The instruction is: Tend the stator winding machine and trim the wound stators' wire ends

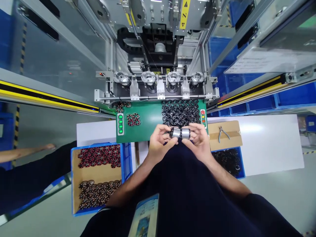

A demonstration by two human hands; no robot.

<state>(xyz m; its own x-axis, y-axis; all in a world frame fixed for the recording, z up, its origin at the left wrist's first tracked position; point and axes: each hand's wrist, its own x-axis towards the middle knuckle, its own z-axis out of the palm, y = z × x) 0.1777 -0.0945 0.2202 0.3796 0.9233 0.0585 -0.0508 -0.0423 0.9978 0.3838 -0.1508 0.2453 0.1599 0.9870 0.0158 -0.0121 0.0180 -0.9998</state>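
Note:
My left hand (159, 142) is closed around a silver ring-shaped motor stator core (176, 132) with a black toothed end. My right hand (200, 141) grips a similar stator core (186, 133), its fingers partly hidden behind it. The two cores lie side by side, almost end to end, above the front edge of the green work surface (150, 115). Just beyond them is a dense spread of black-and-silver stator cores (181, 110). A small group of stators with reddish windings (133, 119) sits to the left.
Four-station winding machine fixtures (148, 78) stand behind the green surface. Button panels (120, 124) flank it. A blue crate (72, 181) at left holds wound stators; a blue bin (242, 164) at right holds black parts. Pliers (223, 133) lie on cardboard. Another person's arm (27, 152) shows at far left.

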